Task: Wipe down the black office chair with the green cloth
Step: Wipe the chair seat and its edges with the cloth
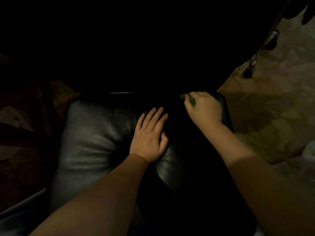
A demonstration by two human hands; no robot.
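Head view, dim lighting. The chair (95, 133) fills the centre of the frame. Its black padded seat is creased and catches some light on the left half, while the right half and the backrest (153, 48) above it are lost in deep shadow.

Left hand (150, 135): laid palm down on the middle of the seat. The fingers (157, 114) are straight, close together and pointing toward the backrest, released and holding nothing. The thumb is tucked in at the right edge of the hand.

Right hand (204, 108): at the far right rear corner of the seat, where the seat meets the backrest. Its fingers are clenched around the cloth (189, 98).

Cloth: green, bunched, and mostly hidden inside the right hand. Only a small fold shows at the left of the knuckles, down at the seat's rear edge. Whether it touches the backrest cannot be determined in the shadow.

Both forearms are bare and enter from the bottom of the frame.

Surroundings: a mottled beige floor (272, 99) lies to the right of the chair. A thin leg (250, 68) with a dark foot stands on it at upper right. Grey-blue fabric (20, 215) shows at the lower left corner.
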